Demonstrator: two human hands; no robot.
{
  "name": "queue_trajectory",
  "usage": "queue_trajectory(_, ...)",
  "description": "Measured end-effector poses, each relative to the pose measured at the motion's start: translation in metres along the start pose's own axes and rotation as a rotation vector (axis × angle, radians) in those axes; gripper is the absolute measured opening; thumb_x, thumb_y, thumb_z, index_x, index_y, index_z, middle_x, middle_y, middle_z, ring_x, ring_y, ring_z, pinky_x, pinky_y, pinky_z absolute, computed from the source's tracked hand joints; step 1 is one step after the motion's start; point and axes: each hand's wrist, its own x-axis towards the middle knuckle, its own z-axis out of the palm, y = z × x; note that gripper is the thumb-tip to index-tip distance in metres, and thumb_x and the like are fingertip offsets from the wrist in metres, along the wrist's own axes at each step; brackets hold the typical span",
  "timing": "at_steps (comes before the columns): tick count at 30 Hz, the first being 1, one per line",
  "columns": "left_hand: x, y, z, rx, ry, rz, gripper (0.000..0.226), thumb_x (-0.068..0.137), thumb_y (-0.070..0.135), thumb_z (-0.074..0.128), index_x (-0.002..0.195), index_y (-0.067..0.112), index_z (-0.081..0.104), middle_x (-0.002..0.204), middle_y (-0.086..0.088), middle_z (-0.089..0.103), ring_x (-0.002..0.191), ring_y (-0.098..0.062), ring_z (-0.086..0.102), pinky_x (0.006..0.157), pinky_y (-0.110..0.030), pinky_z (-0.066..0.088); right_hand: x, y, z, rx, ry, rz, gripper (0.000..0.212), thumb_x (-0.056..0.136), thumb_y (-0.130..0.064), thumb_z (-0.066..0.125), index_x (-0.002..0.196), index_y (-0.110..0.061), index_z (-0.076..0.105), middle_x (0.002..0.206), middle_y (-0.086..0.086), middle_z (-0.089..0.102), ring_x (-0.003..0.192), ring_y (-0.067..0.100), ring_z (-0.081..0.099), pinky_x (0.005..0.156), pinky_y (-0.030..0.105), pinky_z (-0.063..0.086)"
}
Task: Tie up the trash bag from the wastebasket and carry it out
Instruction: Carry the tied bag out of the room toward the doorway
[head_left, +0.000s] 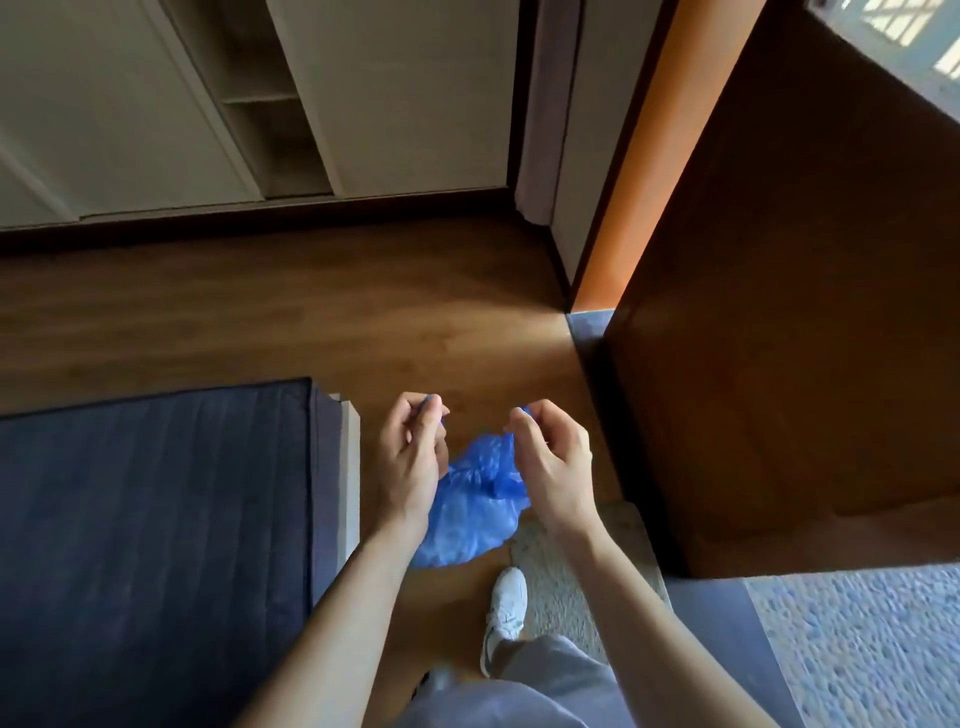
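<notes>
Your left hand (410, 452) and right hand (550, 457) are each pinched shut on one ear of the blue bag (472, 499), fingers curled tight — the bag hangs between and just below them, above the floor (260, 312). No wastebasket shows, so the bag looks already lifted out. You seem to be mid-knot, with the two ears drawn up but apart. Cross the right ear over the left, tuck it under, then pull both outward evenly. Keep the pinches close to the bag's neck — thin film stretches and tears if you haul from the tips. Whether a first knot sits beneath your palms I cannot tell. The door (779, 312) stands open just beyond your right hand.
</notes>
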Motion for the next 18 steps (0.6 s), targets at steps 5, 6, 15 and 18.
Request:
queue_trajectory(5,0.077,0.006,0.035,0.004,0.078,-0.035,0.023,0.092,0.033,0.056,0.071,0.025,0.057,0.049,0.011,0.038,0.048,-0.017,0.031,0.052,-0.028,0.023,0.089,-0.006,-0.003,0.020,-0.030,-0.010,0.030,0.093,-0.016,0.059,0.067,-0.002,0.052,0.052,-0.008,0.038,0.052,0.007,0.033,0.050,0.024,0.031)
queue_trajectory(6,0.088,0.008,0.041,-0.004,0.081,-0.040,0.023,0.092,0.033,0.056,0.071,0.024,0.057,0.049,0.011,0.037,0.048,-0.016,0.030,0.051,-0.027,0.022,0.104,-0.007,-0.002,0.022,-0.030,-0.013,0.032,0.094,-0.015,0.059,0.068,0.000,0.051,0.053,-0.008,0.037,0.052,0.007,0.032,0.050,0.024,0.029)
queue_trajectory(15,0.181,0.020,0.069,-0.014,0.075,-0.055,0.023,0.094,0.031,0.054,0.072,0.023,0.055,0.053,0.011,0.037,0.049,-0.016,0.030,0.052,-0.028,0.022,0.213,-0.014,0.024,0.029,-0.080,0.002,0.040,0.094,-0.013,0.059,0.063,-0.006,0.034,0.056,-0.002,0.032,0.055,0.010,0.029,0.049,0.027,0.026)
queue_trajectory(18,0.218,0.023,0.071,-0.020,0.089,-0.057,0.023,0.093,0.031,0.055,0.071,0.023,0.055,0.052,0.012,0.038,0.046,-0.013,0.031,0.050,-0.025,0.024,0.246,-0.013,0.041,0.018,-0.088,0.016,0.038,0.093,-0.014,0.058,0.062,-0.010,0.036,0.056,-0.001,0.034,0.055,0.010,0.030,0.050,0.030,0.028)
